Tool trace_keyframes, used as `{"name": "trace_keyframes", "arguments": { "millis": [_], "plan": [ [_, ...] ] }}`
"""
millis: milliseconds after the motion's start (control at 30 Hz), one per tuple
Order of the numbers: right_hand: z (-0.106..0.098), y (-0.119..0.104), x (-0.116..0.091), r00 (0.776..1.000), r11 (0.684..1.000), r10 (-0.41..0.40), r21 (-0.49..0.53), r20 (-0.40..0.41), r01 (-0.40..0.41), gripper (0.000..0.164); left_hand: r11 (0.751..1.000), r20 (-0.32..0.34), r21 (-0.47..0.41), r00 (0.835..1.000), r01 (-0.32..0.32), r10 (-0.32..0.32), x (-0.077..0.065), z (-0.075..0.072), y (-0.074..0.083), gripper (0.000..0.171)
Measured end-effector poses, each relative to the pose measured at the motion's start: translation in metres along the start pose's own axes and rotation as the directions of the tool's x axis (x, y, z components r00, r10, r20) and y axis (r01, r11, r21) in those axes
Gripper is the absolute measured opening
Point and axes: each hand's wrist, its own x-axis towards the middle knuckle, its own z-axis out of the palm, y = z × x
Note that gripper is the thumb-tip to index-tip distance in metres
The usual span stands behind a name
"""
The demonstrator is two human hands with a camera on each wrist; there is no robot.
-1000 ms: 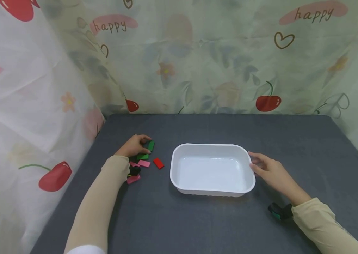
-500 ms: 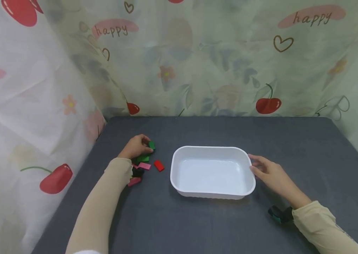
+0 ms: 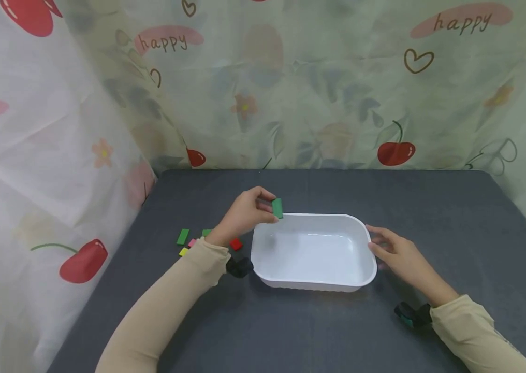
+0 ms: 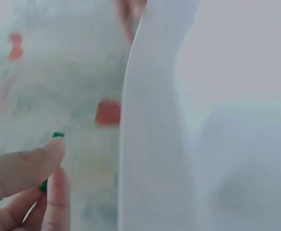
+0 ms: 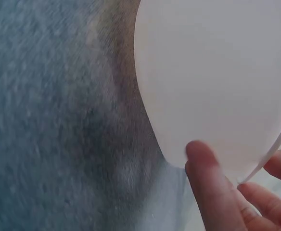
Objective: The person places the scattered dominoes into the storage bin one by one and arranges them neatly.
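My left hand (image 3: 247,212) pinches a small green rectangular block (image 3: 277,208) between thumb and fingertips, at the far left corner of a white plastic tub (image 3: 314,286). From the left wrist view, only the ends of the green block (image 4: 58,135) show past the fingers, beside the tub's rim (image 4: 126,120). The right hand (image 3: 398,252) rests against the tub's right end. Its thumb (image 5: 205,178) lies along the outer wall (image 5: 208,86), and the other fingers touch the rim near the far corner.
Left of the tub lie more small blocks, partly hidden by the left arm: a green one (image 3: 183,237), a yellow one (image 3: 184,252), a pink one (image 3: 191,242) and a red one (image 3: 236,244). Dark grey cloth (image 3: 319,331) covers the table; a printed curtain (image 3: 309,93) hangs behind.
The left hand has lifted a green block from the group on the left and carried it right, to the tub's far left corner. The right hand stays at the tub's end.
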Motion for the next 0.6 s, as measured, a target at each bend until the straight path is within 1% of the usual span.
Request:
{"name": "trace_keyframes", "arguments": {
  "millis": [100, 167, 267, 333, 400, 600],
  "plan": [
    [0.0, 0.0, 0.0, 1.0, 0.999, 0.012, 0.049, 0.006, -0.012, 0.057, 0.999, 0.017, -0.04, 1.0, -0.023, 0.024, -0.006, 0.022, 0.008, 0.044],
    [-0.001, 0.001, 0.0, 1.0, 0.997, 0.015, 0.077, 0.007, -0.016, 0.058, 0.998, 0.036, -0.067, 0.999, -0.018, 0.02, -0.008, 0.036, 0.011, 0.044],
    [-0.002, 0.002, 0.001, 1.0, 0.993, 0.011, 0.121, 0.01, -0.012, 0.058, 0.997, 0.077, -0.079, 0.997, 0.004, 0.002, -0.006, 0.054, 0.01, 0.045],
    [-0.002, 0.002, 0.001, 1.0, 0.99, 0.007, 0.143, 0.011, -0.009, 0.058, 0.998, 0.103, -0.057, 0.995, 0.019, -0.013, -0.003, 0.064, 0.007, 0.045],
    [-0.002, 0.003, 0.001, 1.0, 0.988, 0.003, 0.156, 0.012, -0.005, 0.057, 1.0, 0.128, -0.017, 0.992, 0.02, -0.018, 0.002, 0.073, 0.002, 0.045],
    [0.001, 0.002, 0.001, 1.0, 0.984, 0.011, 0.179, 0.02, -0.014, 0.058, 0.997, 0.184, 0.077, 0.983, -0.005, -0.009, 0.011, 0.087, -0.011, 0.042]
  ]
}}
